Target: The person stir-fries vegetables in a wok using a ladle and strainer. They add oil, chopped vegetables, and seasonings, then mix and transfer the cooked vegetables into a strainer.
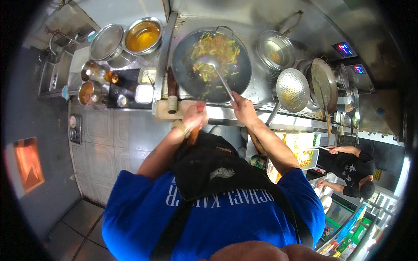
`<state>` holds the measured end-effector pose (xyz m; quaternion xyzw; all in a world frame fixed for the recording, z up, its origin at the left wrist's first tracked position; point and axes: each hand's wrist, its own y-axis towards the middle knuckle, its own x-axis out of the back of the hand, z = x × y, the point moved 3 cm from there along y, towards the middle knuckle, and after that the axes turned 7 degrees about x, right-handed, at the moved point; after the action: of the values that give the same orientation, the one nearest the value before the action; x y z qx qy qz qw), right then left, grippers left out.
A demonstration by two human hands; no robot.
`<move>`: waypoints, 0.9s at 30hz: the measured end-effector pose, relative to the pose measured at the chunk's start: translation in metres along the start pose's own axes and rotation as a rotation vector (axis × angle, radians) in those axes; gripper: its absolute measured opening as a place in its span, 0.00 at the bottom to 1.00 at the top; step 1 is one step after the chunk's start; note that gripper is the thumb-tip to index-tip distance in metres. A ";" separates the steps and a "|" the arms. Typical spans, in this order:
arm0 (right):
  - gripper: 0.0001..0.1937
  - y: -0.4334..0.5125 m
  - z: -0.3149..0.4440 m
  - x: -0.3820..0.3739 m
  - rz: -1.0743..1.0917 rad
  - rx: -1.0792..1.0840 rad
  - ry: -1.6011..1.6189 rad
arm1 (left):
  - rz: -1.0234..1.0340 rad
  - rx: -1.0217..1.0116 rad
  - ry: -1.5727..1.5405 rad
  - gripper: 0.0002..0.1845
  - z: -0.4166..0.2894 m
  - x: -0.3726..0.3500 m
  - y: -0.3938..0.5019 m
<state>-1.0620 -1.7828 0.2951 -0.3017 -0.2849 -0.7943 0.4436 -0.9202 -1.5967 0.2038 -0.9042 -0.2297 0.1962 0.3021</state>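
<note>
A large dark wok (pixel 183 81) sits on the steel range in front of me, holding chopped stir-fried food (pixel 225 49) with green pieces. Blurred by motion, my left hand (pixel 195 115) grips the wok's handle, whose brown wooden end (pixel 193 135) sticks out below my fist. My right hand (pixel 244 109) is closed around the metal shaft of a cooking ladle (pixel 223 80). The ladle's bowl lies in the food, near the middle of the wok.
Right of the wok are a metal bowl (pixel 287 49), a perforated strainer ladle (pixel 293 89) and another wok (pixel 329 78). Leftward stand a bowl of amber liquid (pixel 142 37) and seasoning containers (pixel 143 93). A co-worker (pixel 354 168) stands far right, near food trays (pixel 310 160).
</note>
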 end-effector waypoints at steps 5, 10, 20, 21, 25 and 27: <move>0.21 -0.023 0.044 0.054 0.445 -0.504 0.398 | -0.081 0.044 -0.069 0.04 -0.030 -0.021 0.019; 0.20 0.004 0.005 0.028 0.264 -0.115 -0.057 | -0.099 -0.017 0.110 0.03 -0.018 -0.004 0.032; 0.20 -0.038 0.003 0.055 0.250 -0.210 -0.104 | 0.051 -0.088 -0.072 0.04 0.007 0.001 0.021; 0.20 -0.038 0.006 0.064 0.279 -0.167 -0.113 | -0.019 -0.021 -0.077 0.03 0.003 -0.003 0.040; 0.19 -0.018 -0.018 0.054 0.345 -0.200 -0.128 | -0.021 -0.067 -0.074 0.21 -0.004 -0.007 0.097; 0.18 0.005 -0.045 0.023 0.214 -0.181 -0.201 | -0.007 -0.020 -0.059 0.25 -0.002 -0.007 0.109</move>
<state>-1.0780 -1.8300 0.2832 -0.4470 -0.2212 -0.7309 0.4659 -0.8922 -1.6793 0.1373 -0.9002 -0.2435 0.2195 0.2868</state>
